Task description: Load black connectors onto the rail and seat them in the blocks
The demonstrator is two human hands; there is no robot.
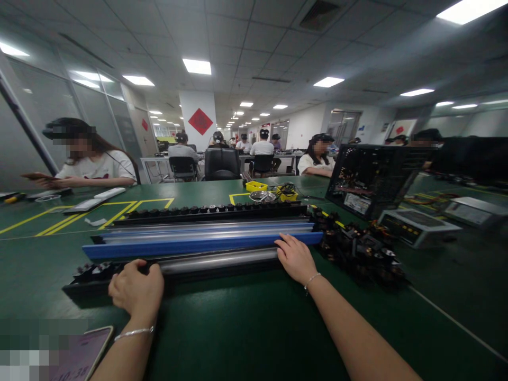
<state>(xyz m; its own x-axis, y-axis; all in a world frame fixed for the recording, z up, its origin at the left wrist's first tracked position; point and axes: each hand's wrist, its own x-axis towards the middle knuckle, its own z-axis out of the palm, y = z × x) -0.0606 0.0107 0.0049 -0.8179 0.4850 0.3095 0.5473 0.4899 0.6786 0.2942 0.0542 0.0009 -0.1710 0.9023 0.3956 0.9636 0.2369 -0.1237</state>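
Observation:
A long black rail (210, 271) with a silvery channel lies in front of me, small black parts (99, 269) lined up at its left end. Over that end is my left hand (138, 288), closed, its fingers curled down; whatever the fingertips hold is hidden. My right hand (296, 258) grips the rail's right end, its fingers slightly bent over the far edge beside a blue strip (198, 244). Behind lie more blue and silvery rails (206, 228) and a black rail filled with a row of small black parts (214, 209).
A pile of black parts (361, 248) sits right of the rails. Beyond it stand an open computer case (357, 177) and a power supply (418, 227). Yellow bins (256, 186) and a metal dish (262, 196) are farther back. A phone (85, 354) lies near left; co-workers sit around.

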